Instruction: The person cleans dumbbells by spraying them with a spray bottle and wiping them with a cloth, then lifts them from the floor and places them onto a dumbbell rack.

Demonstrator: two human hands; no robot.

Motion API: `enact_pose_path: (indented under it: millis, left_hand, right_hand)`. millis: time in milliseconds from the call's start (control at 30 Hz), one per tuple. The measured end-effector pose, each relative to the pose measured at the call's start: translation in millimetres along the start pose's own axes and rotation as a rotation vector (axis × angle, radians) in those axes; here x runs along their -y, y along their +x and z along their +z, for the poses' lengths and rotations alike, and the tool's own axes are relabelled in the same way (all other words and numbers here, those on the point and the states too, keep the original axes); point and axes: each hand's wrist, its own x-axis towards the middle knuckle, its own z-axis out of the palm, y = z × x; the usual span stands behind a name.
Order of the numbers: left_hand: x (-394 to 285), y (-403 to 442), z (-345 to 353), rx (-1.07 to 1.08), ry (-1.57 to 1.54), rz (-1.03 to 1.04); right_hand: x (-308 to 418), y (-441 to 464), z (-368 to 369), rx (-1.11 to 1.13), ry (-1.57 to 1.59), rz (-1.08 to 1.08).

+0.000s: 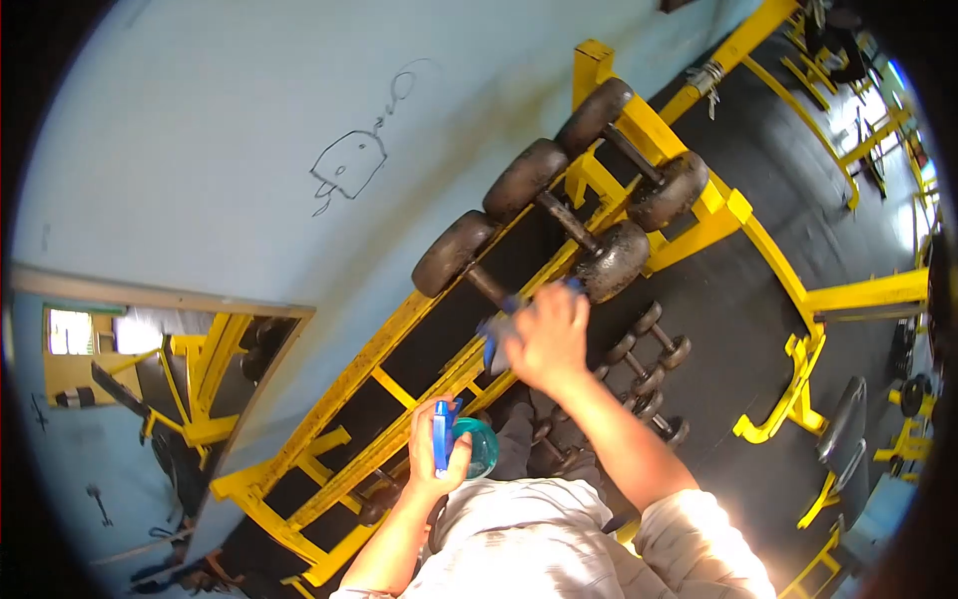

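My left hand (429,457) is closed around a spray bottle (482,449) with a blue trigger head and a teal body, held low in front of my shirt. My right hand (551,341) grips a blue and grey cloth (497,344), slightly blurred, over the near end of a dumbbell (455,253). The hand and cloth hide that dumbbell's closer head; its far head and part of the handle show. Two more dark, worn dumbbells, a middle one (525,180) and a far one (669,190), lie beside it on a yellow rack (364,371).
Smaller dumbbells (649,349) sit on the black floor (733,329) below the rack. A pale blue wall (220,150) with a line drawing runs along the left, with a mirror (150,369) lower down. Yellow gym frames (868,292) and a bench (846,429) stand at right.
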Motion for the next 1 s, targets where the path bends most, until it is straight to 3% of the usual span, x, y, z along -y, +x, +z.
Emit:
enact_pose_path:
  millis: [67,133,200,333,467,533,600,733,800,833,933,1000]
  left_hand:
    - [0,-4,0,-0.038,-0.008,0.005]
    - [2,-10,1,-0.068,-0.021,-0.008]
    - [2,-14,1,-0.081,-0.092,-0.086]
    - [12,-10,-9,-0.093,-0.144,-0.059]
    - [25,-9,-23,-0.007,-0.220,-0.025]
    - [27,-9,-37,0.043,-0.204,-0.002]
    - [35,-11,-46,0.008,-0.216,-0.023]
    - [53,-15,-51,-0.073,-0.255,-0.091]
    - [57,-13,-51,-0.117,-0.264,-0.128]
    - [59,-12,-50,-0.134,-0.259,-0.120]
    - [60,-8,-48,-0.139,-0.218,-0.145]
    - [58,-5,-50,-0.153,-0.233,-0.139]
  right_hand:
    - [-16,33,-4,-0.077,0.017,0.190]
    - [-14,56,-7,0.198,-0.101,0.218]
    - [10,50,-16,0.048,-0.051,0.092]
    - [28,14,-11,0.110,-0.108,-0.270]
    - [-3,55,0,0.251,-0.338,0.187]
    - [-20,80,1,0.169,-0.414,0.229]
    - [-12,81,-8,0.043,-0.400,0.167]
    - [75,36,-37,0.434,-0.356,-0.280]
    - [58,12,18,0.339,-0.611,-0.452]
    - [64,16,30,0.341,-0.620,-0.459]
    - [89,26,71,0.788,-0.872,-0.379]
    - [93,21,95,0.657,-1.044,-0.428]
